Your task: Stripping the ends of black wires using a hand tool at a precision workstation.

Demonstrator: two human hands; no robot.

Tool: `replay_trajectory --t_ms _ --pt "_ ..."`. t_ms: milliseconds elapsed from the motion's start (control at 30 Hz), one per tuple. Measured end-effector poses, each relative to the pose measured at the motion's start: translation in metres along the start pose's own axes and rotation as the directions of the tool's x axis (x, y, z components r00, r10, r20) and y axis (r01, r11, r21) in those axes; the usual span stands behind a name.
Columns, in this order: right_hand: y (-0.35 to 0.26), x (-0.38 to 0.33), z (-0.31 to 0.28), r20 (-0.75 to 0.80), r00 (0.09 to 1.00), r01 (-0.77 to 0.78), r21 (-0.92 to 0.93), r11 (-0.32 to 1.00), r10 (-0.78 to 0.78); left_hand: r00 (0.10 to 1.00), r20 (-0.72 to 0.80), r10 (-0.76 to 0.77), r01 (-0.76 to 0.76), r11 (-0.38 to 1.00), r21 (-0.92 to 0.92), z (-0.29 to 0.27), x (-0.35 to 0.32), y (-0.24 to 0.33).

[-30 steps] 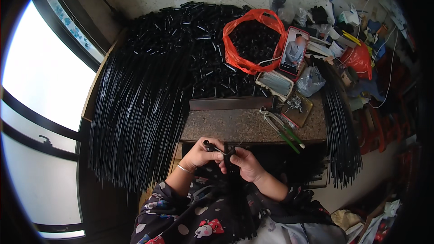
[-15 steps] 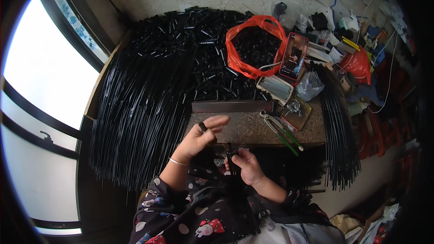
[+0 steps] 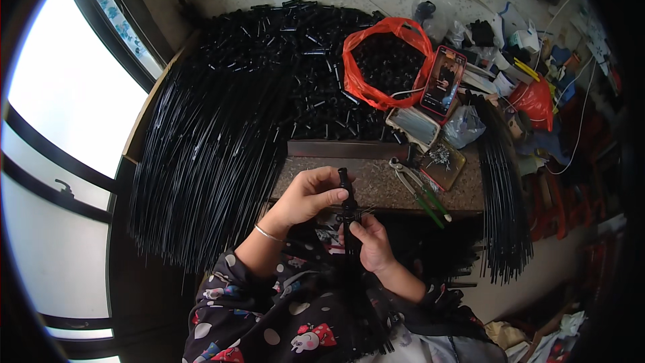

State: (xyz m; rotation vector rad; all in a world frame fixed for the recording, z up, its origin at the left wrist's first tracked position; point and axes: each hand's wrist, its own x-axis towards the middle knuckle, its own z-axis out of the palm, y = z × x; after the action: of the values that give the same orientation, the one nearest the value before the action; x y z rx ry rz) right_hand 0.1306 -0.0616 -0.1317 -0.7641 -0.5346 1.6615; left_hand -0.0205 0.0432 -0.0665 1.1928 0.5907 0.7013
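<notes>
My left hand (image 3: 310, 196) is closed around a short black tubular piece (image 3: 344, 180) with a flared top, held upright between thumb and fingers. Just below it, my right hand (image 3: 373, 245) grips a bundle of thin black rods (image 3: 350, 234), its thumb pressed across them near the upper end. Tube and bundle meet end to end, one above the other; whether the rods enter the tube is hidden. Fine wire-like ends stick out to the right of the bundle. Both hands are in front of the table edge, over my lap.
Long black rods (image 3: 201, 168) hang off the table's left side, with another bunch (image 3: 502, 195) at the right. A heap of black tubes (image 3: 262, 40), a red plastic bag (image 3: 353, 84), a phone (image 3: 443, 81), a wire tray (image 3: 413, 128) and green-handled pincers (image 3: 422, 191) lie on the table.
My left hand has come down and right from above the table edge, and its fingers have closed on the black tube over the bundle. The right hand keeps its grip on the rods.
</notes>
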Motion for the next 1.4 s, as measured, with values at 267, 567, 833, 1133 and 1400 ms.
replay_trajectory --t_ms 267,567,833,1133,1400 --pt "0.003 0.008 0.000 0.063 0.998 0.017 -0.019 1.000 -0.015 0.987 0.092 0.135 -0.159 0.918 0.362 -0.009 -0.001 -0.005" --pt "-0.001 0.012 -0.006 0.058 0.995 -0.089 0.082 0.993 0.084 0.917 -0.053 0.394 -0.173 0.517 0.838 0.017 -0.002 -0.009" --pt "0.010 0.010 -0.010 0.090 0.996 -0.018 0.004 1.000 0.017 0.980 -0.162 0.112 -0.035 0.908 0.417 0.008 -0.008 -0.017" --pt "0.007 0.006 -0.006 0.108 0.994 -0.010 -0.018 1.000 0.012 0.981 0.018 0.193 -0.156 0.733 0.662 0.006 -0.008 0.005" --pt "0.008 0.011 -0.016 0.146 0.989 -0.025 -0.031 0.999 0.029 0.988 -0.090 0.126 -0.066 0.868 0.492 0.006 -0.009 -0.014"
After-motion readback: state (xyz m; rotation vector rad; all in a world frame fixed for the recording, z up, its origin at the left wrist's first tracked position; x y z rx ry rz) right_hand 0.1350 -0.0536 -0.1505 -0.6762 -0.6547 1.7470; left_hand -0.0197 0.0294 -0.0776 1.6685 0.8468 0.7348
